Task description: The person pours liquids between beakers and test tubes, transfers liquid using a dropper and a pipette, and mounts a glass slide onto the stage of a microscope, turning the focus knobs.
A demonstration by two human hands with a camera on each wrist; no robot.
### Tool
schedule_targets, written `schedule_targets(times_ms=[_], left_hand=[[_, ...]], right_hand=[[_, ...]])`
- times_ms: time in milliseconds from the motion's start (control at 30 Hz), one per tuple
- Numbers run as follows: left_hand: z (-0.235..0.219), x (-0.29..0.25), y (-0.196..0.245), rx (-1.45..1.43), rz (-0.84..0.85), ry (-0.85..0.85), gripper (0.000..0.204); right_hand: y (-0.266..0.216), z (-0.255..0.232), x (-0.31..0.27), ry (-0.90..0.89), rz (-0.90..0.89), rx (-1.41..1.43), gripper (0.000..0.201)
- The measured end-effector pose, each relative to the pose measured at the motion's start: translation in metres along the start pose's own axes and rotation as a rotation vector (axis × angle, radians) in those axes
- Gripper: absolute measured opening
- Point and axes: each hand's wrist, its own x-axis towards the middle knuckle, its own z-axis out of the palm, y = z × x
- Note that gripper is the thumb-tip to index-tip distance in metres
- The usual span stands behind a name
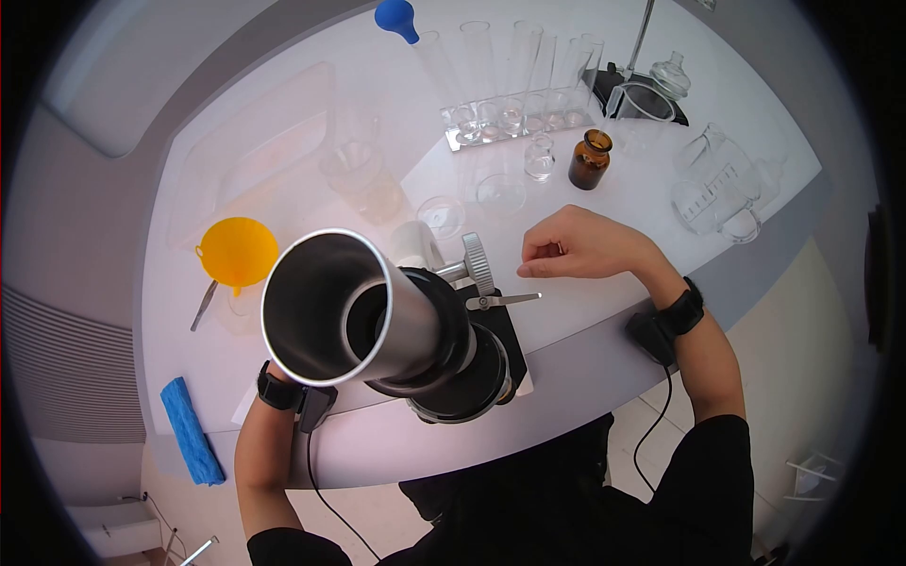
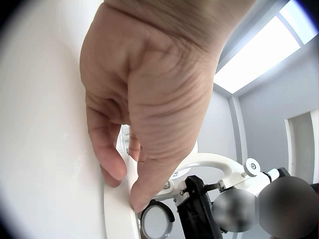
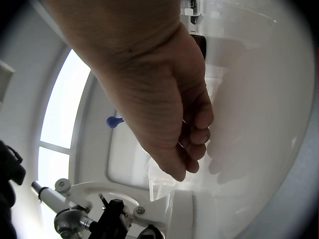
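Note:
A microscope with a white arm and base (image 2: 118, 214), a black stage (image 2: 197, 206) and a silvery eyepiece tube (image 1: 415, 321) stands at the table's near side, its tube pointing up toward the head camera. My left hand (image 2: 144, 94) grips the edge of the white base, thumb on one side and fingers on the other; in the head view the microscope hides this hand. To the right of the stage and its metal clip (image 1: 505, 301), my right hand (image 1: 585, 245) rests on the table with loosely curled fingers, holding nothing.
Behind stand a test-tube rack (image 1: 519, 118), a blue rubber bulb (image 1: 396, 17), a brown bottle (image 1: 590, 162) and a glass measuring jug (image 1: 717, 193). A yellow funnel (image 1: 238, 250) and a clear tray (image 1: 255, 141) lie left, a folded blue cloth (image 1: 192, 429) at the near left edge.

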Motion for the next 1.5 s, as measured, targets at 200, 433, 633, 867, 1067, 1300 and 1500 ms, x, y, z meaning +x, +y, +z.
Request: schedule_targets(times_ms=[200, 433, 633, 867, 1067, 1300, 1500], left_hand=[[0.006, 0.007, 0.002, -0.026, -0.055, 0.097, 0.058], [0.008, 0.016, 0.0, 0.035, -0.073, 0.05, 0.055], [0.008, 0.022, -0.002, 0.085, -0.09, 0.01, 0.052], [0.012, 0.024, -0.004, 0.144, -0.107, -0.034, 0.048], [0.013, 0.031, -0.005, 0.196, -0.122, -0.076, 0.045], [0.013, 0.035, -0.005, 0.257, -0.14, -0.125, 0.042], [0.015, 0.05, -0.007, 0.309, -0.155, -0.168, 0.039]], right_hand=[[-0.001, 0.0, 0.0, -0.002, 0.007, -0.004, 0.027], [0.0, 0.0, 0.0, -0.003, 0.006, -0.003, 0.027], [-0.001, -0.001, 0.0, -0.008, 0.017, -0.009, 0.027], [-0.002, -0.001, 0.0, -0.017, 0.019, -0.008, 0.027], [-0.002, -0.001, 0.0, -0.019, 0.025, -0.01, 0.027], [-0.001, -0.001, 0.0, -0.013, 0.017, -0.01, 0.026], [-0.003, -0.001, 0.0, -0.019, 0.032, -0.012, 0.026]])
